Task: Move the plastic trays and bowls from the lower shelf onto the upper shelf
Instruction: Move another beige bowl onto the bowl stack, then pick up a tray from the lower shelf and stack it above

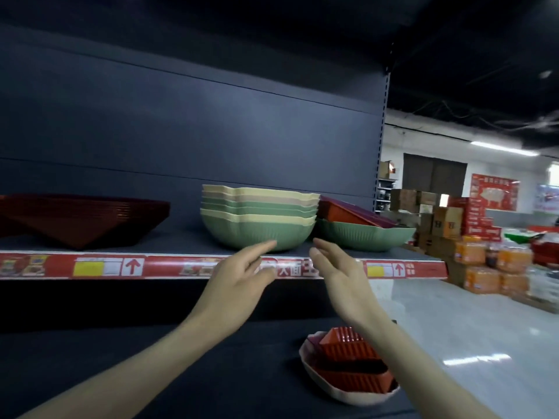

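Store aisle, dark shelving. I see bowl stack point(257, 219) on upper shelf point(181, 240). Left hand point(239, 279) and right hand point(338, 276) just before it, fingers straight, loosely spread, holding nothing. Pink bowl point(348, 394) with red trays point(351, 358) on lower shelf point(151, 373).

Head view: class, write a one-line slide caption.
Empty left hand and right hand hover before stacked bowls on the upper shelf; a tray-filled bowl sits below.

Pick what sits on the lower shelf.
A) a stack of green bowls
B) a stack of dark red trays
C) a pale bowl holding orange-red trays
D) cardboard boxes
C: the pale bowl with orange-red trays in it sits on the lower shelf; the stacked green bowls and dark red trays are on the upper shelf.
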{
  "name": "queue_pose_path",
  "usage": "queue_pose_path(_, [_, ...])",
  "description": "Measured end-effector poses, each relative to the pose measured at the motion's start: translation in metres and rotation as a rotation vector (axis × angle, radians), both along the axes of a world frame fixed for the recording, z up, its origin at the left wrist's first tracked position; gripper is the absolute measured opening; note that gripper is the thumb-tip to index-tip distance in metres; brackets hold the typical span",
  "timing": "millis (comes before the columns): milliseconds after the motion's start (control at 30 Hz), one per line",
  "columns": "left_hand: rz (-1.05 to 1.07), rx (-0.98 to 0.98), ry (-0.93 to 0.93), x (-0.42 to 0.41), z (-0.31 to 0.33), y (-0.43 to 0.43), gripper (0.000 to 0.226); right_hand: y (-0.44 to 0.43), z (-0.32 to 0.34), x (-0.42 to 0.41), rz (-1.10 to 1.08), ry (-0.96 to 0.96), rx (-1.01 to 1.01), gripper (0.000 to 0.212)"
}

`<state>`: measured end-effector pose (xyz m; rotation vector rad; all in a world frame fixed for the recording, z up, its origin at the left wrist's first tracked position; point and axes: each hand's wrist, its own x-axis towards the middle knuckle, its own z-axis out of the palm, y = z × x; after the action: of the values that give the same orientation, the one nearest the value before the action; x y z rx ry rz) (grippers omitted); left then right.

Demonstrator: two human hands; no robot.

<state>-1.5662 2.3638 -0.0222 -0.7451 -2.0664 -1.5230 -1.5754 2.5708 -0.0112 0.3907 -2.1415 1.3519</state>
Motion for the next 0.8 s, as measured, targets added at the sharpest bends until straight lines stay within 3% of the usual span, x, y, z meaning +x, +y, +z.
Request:
queue_pose_path(233, [-0.047,-0.227,0.092,-0.001,-0.034,0.054,0.037,0.031,-0.059,0.015,-0.055,0.050,0.087,0.026])
queue_pose_path(500, [0.036,-0.496,-0.022,-0.046,-0.102,0.098,0.032,0.097,-0.126,0.002,-0.428,-0.080,0.294,0.021])
queue_pose_path(667, [0.085,-0.637,-0.124,-0.082,-0.136,0.115,0.039,0.133,-0.160,-0.014,-0.624,-0.122,0.275,0.022])
queue_pose_path(800, [0.099,-0.617,-0.206,-0.103,-0.158,0.131,0.047,0.137,-0.188,-0.027,-0.731,-0.087,0.243,0.042])
